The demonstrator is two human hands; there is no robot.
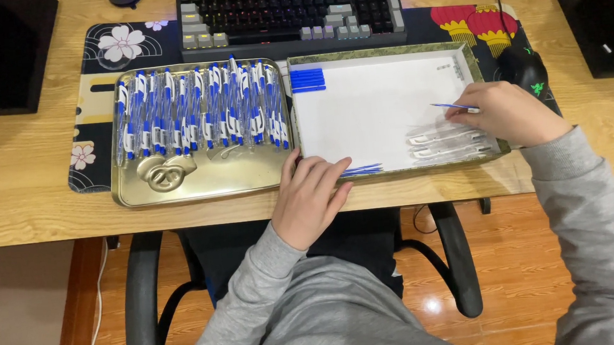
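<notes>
A person in a grey sweatshirt sits at a wooden desk (23,175), both hands at a shallow white-lined box tray (379,68) in the centre right of the frame. The right hand (506,114), at the tray's right edge, pinches a thin blue pen refill (452,105) between thumb and fingertips; the refill's long axis runs almost level, its free end pointing left toward the middle of the tray. Just below that hand, inside the tray's lower right corner, lie a few clear pen barrels (447,142), side by side and lengthwise left to right, nearer to the right hand than to the left.

The left hand (312,197) rests at the tray's lower left rim with fingers curled loosely over it, grasping nothing that can be made out; its fingertips are just beside a small bunch of loose blue refills (362,169) on the tray floor. A stack of blue caps or short blue pieces (307,79) sits in the tray's upper left corner.

To the left, touching the tray, a gold metal lid (201,189) holds rows of blue-and-white pens (200,108) lying top to bottom. A keyboard (290,14) fills the upper centre, and a black mouse (524,67) sits beyond the right hand.
</notes>
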